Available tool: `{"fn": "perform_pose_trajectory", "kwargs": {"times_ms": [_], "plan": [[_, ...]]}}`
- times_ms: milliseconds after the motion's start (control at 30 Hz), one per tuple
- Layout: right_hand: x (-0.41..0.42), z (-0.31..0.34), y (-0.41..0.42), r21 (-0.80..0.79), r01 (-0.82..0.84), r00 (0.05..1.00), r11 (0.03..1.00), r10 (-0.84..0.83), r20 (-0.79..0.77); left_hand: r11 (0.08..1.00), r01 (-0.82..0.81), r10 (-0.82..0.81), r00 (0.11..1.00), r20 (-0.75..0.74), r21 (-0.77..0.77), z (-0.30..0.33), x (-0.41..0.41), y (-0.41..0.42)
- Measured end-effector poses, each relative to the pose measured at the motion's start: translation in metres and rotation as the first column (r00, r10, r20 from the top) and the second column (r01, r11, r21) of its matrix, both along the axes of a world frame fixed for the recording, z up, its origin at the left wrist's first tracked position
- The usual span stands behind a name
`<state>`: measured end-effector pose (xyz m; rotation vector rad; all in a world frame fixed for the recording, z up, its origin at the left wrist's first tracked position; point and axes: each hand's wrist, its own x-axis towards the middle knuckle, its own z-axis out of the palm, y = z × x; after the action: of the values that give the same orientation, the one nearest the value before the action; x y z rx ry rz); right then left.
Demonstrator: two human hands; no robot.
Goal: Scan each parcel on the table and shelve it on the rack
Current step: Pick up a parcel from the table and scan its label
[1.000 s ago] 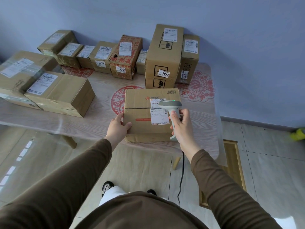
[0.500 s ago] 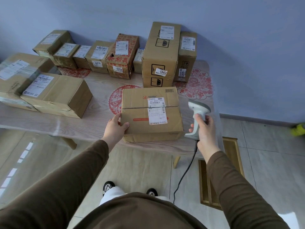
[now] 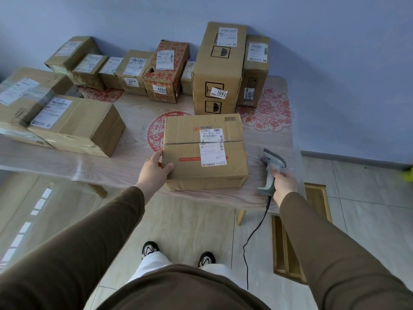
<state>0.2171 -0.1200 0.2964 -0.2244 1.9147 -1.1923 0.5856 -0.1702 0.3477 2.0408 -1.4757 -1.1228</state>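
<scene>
A brown cardboard parcel (image 3: 204,151) with a white shipping label on top lies near the front edge of the wooden table (image 3: 131,162). My left hand (image 3: 154,170) grips its front left corner, thumb on top. My right hand (image 3: 284,183) holds the handle of a grey corded barcode scanner (image 3: 271,168), which is low over the table just right of the parcel, head pointing away from the label. No rack is in view.
Several more labelled parcels line the back of the table along the blue wall, the tallest one (image 3: 218,68) right behind the held parcel. Two large boxes (image 3: 76,124) sit at the left. A wooden frame (image 3: 288,238) lies on the floor at right.
My right hand has swung the scanner off the parcel's label, to the right and down toward the table. The left hand has kept its grip on the parcel's corner.
</scene>
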Motion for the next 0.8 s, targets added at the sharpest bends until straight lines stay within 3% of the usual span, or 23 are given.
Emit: {"fn": "perform_pose_trajectory", "kwargs": {"times_ms": [267, 333, 367, 433, 567, 800], "plan": [[0.011, 0.000, -0.004, 0.185, -0.081, 0.947, 0.979, 0.133, -0.291, 0.999, -0.037, 0.038, 0.998, -0.044, 0.014, 0.004, -0.003, 0.004], [0.029, 0.016, -0.004, 0.116, -0.133, 0.896, 0.984, 0.169, -0.411, 0.998, -0.065, 0.066, 0.994, -0.093, 0.010, 0.005, -0.004, 0.007], [0.042, 0.030, -0.002, 0.039, -0.181, 0.894, 0.983, 0.181, -0.410, 0.997, -0.079, 0.079, 0.989, -0.122, 0.009, 0.005, -0.005, 0.008], [0.066, 0.046, -0.002, -0.075, -0.297, 0.926, 0.952, 0.268, -0.265, 0.994, -0.105, 0.109, 0.974, -0.200, 0.034, 0.004, -0.008, 0.011], [0.088, 0.051, -0.005, -0.071, -0.438, 0.898, 0.896, 0.440, 0.001, 0.983, -0.129, 0.171, 0.909, -0.379, 0.134, 0.000, -0.013, 0.019], [0.101, 0.063, -0.011, -0.190, -0.474, 0.878, 0.860, 0.477, -0.028, 0.976, -0.189, 0.216, 0.843, -0.492, 0.104, 0.015, 0.000, 0.033]]}}
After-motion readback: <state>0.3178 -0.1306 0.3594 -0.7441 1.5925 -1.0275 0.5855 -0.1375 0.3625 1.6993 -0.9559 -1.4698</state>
